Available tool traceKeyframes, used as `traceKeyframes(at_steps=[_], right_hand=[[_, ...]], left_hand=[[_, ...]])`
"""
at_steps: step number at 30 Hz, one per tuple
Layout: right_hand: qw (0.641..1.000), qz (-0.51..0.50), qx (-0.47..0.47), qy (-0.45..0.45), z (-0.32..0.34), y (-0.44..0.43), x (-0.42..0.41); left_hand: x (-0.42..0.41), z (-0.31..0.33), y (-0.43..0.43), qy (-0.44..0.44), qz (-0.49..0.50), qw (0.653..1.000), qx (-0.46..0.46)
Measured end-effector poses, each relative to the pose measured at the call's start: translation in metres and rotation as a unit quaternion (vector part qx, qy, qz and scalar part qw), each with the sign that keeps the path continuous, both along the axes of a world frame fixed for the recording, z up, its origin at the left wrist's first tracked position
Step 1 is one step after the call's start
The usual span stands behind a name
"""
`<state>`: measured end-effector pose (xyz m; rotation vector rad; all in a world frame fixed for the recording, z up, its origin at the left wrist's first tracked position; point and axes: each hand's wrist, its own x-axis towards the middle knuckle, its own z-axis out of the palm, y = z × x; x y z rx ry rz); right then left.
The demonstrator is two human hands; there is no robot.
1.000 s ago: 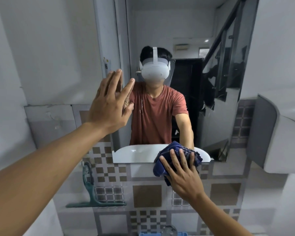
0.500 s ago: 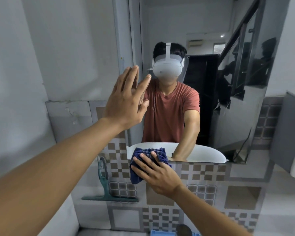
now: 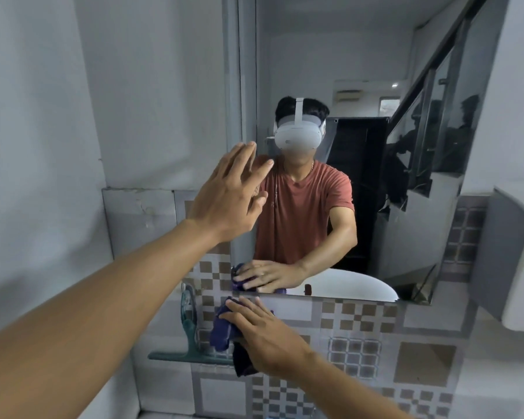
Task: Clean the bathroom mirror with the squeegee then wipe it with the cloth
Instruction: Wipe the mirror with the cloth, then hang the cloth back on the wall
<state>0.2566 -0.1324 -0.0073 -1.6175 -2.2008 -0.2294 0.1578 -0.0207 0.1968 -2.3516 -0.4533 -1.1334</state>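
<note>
- Your right hand [image 3: 263, 334] lies flat with its fingers spread and straight, pressing the blue cloth [image 3: 221, 331] to the wall; it is not curled round the cloth.
- The cloth is now at the lower left corner of the mirror [image 3: 315, 55], just under its bottom edge and mostly on the tiled wall [image 3: 360, 316].
- A second ago you had the cloth further right on that same bottom edge. Since then you have swept it leftward along the edge to the corner.
- Your left hand [image 3: 230, 192] holds nothing. Its palm is flat and its fingers straight against the mirror's left edge, about halfway up, as it was before; it looks like a brace.
- The squeegee [image 3: 191, 337] sits below the mirror's lower left corner, just left of the cloth, and neither hand touches it. That suggests the squeegee step is over and you are in the cloth wipe.
- With the bottom edge covered to its left end, you should probably bring the cloth back up onto the glass, since here it mostly wipes tile.
</note>
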Motion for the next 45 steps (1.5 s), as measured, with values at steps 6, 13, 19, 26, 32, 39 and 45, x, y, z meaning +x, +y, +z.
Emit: traceKeyframes(at_steps=[6, 13, 19, 26, 32, 39, 45], right_hand=[[0.927, -0.108, -0.039, 0.357, 0.053, -0.039, -0.009], [0.756, 0.002, -0.024, 0.655, 0.090, -0.065, -0.013], [0.665, 0.055, -0.071, 0.742, 0.109, -0.078, -0.025], [0.641, 0.053, -0.080, 0.761, 0.132, -0.085, -0.049], [0.860, -0.003, 0.048, 0.508, 0.148, -0.069, -0.069], [0.915, -0.032, 0.106, 0.388, 0.173, -0.025, -0.090], [0.910, 0.000, 0.087, 0.406, 0.179, 0.018, -0.106]], left_hand=[[-0.038, -0.038, -0.027, 0.003, -0.048, 0.984, -0.173], [-0.067, -0.067, -0.052, 0.041, -0.137, 0.783, -0.605], [-0.090, -0.058, -0.062, -0.006, -0.144, 0.782, -0.606], [-0.114, -0.033, -0.061, -0.082, -0.088, 0.840, -0.529], [-0.134, -0.015, -0.051, -0.107, -0.079, 0.865, -0.484], [-0.162, -0.004, -0.024, -0.123, -0.071, 0.863, -0.484], [-0.173, 0.002, 0.000, -0.194, -0.068, 0.868, -0.452]])
